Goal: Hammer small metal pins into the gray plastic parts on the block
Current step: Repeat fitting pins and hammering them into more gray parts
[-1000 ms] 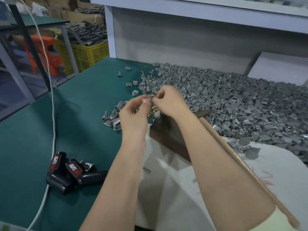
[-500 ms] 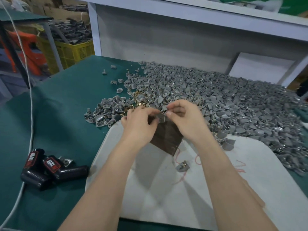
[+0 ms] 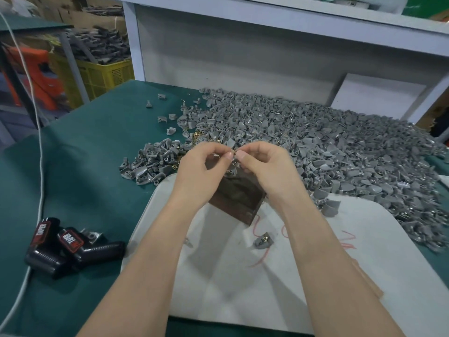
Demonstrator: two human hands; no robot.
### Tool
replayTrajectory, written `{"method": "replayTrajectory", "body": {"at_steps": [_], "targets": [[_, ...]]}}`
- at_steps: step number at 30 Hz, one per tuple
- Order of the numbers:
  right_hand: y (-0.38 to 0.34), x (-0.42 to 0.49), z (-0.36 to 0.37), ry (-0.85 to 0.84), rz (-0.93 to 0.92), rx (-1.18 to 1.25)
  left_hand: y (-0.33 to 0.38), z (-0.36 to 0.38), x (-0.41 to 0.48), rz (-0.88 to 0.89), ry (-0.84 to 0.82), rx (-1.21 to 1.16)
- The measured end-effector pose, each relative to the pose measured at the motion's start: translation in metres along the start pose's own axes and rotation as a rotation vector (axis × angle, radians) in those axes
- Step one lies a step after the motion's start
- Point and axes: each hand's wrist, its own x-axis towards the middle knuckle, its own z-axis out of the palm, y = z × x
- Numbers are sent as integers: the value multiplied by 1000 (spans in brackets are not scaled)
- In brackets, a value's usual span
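Nearest the camera, two bare forearms reach over a white board (image 3: 340, 276) lying on the green desk (image 3: 85, 178), hiding much of the board on the near side of the block (image 3: 239, 200). The dark wooden block stands at the board's far edge. Just in front of it, between the forearms, one loose gray part (image 3: 262, 240) with a brass glint lies on the board among red scribbles. Well to the left of the block, on the desk, lie two black handles (image 3: 73, 249) with red labels, and a white cable (image 3: 40, 166) runs past them.

Over the block's top the left hand (image 3: 201, 171) and right hand (image 3: 264, 166) meet, covering most of that face. Both hands' fingers (image 3: 227, 155) are curled, thumb and forefinger tips drawn narrow and pinching a small piece (image 3: 233, 154) between the two hands; it is too small to tell whether it is a pin or a part.

A smaller cluster of parts (image 3: 150, 161) lies left of the block, with brass pins (image 3: 198, 135) just behind the hands. The big heap of gray plastic parts (image 3: 328, 147) crowds the block's right and far sides. Beyond the block rises a white shelf frame (image 3: 243, 23), and far left of it stands a yellow crate (image 3: 102, 74)
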Motion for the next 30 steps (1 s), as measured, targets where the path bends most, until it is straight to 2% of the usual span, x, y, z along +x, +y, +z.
{"method": "replayTrajectory", "body": {"at_steps": [3, 6, 14, 19, 30], "targets": [[4, 2, 1, 49, -79, -360, -7, -4, 1, -40, -2, 180], [5, -1, 7, -19, -143, -702, -9, -2, 0, -101, -92, 359], [-16, 1, 17, -146, -279, -1143, -14, 3, 2, -40, -83, 495], [-31, 1, 27, -168, -237, -1313, -13, 2, 1, -11, -65, 543], [-41, 5, 31, -263, -160, -1303, -11, 5, 0, 67, -37, 593]]}}
